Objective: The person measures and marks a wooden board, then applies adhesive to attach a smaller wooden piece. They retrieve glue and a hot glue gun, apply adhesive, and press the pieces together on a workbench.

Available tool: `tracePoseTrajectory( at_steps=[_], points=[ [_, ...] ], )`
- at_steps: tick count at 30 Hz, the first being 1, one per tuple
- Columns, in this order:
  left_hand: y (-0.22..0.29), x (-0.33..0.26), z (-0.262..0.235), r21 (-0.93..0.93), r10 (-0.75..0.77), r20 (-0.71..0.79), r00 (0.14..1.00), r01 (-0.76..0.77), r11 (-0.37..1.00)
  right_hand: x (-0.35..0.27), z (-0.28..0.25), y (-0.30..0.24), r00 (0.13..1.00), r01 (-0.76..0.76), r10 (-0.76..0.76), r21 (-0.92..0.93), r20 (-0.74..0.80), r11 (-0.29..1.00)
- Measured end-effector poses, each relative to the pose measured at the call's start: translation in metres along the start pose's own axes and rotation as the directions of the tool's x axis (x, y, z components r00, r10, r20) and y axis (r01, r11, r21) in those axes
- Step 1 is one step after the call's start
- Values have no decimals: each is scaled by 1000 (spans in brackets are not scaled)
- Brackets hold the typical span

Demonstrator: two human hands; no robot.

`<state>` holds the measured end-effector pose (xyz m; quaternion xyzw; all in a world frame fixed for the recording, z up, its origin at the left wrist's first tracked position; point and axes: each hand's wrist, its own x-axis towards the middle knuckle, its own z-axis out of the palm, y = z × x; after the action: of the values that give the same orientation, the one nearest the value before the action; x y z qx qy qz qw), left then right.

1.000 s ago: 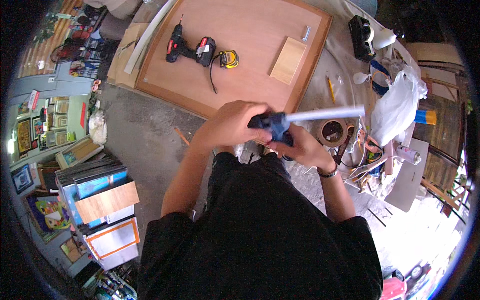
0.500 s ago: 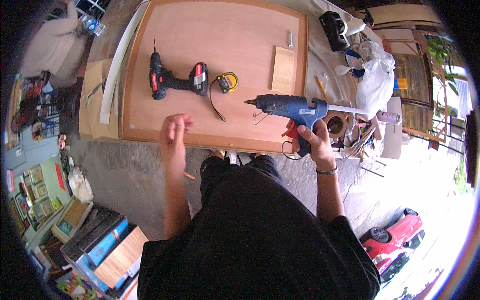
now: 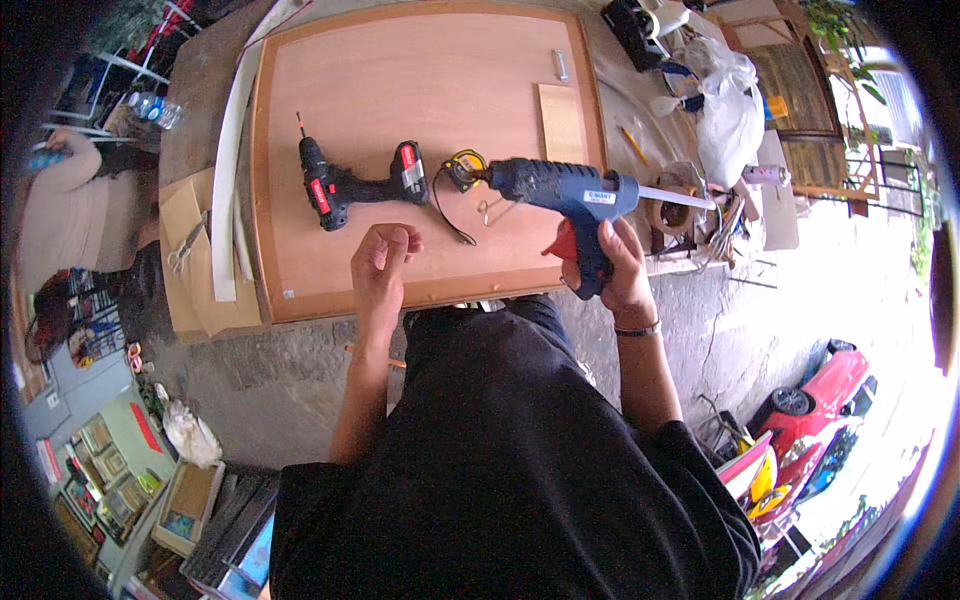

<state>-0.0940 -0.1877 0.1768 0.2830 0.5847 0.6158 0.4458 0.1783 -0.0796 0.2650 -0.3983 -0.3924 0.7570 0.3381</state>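
My right hand (image 3: 622,268) is closed round the grip of a blue hot glue gun (image 3: 560,187) with a red trigger. A white glue stick (image 3: 675,198) sticks out of its back end. The gun's nozzle points left and overlaps the yellow and black tape measure (image 3: 462,168) in the picture; whether they touch I cannot tell. Over the near part of the board (image 3: 400,90), my left hand (image 3: 382,262) has its fingers curled in, with nothing seen in them. Just beyond it lies a black and red cordless drill (image 3: 355,186) with a bit fitted.
On the board's right lie a thin wooden piece (image 3: 562,122) and a metal handle (image 3: 560,65). Farther right are a pencil (image 3: 634,146), a white plastic bag (image 3: 728,115) and tape rolls (image 3: 672,212). Scissors (image 3: 186,250) rest on cardboard at the left.
The view has shifted. My right hand has carried the glue gun left, so its nozzle now overlaps the tape measure. My left hand has come nearer the drill, its fingers more curled.
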Motion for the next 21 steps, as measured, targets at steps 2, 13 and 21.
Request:
tracePoseTrajectory(
  at_steps=[2,13,21],
  points=[
    [0,1,6,-10,-17,81,997,17,1000,0,-1,7,1000,11,-13,109,18,994],
    [-15,-1,37,114,-151,231,961,127,985,-12,-1,15,989,105,-112,79,94,991],
    [-34,4,28,179,-186,230,955,146,973,-40,-11,9,980,82,-76,26,-186,996]
  ],
)
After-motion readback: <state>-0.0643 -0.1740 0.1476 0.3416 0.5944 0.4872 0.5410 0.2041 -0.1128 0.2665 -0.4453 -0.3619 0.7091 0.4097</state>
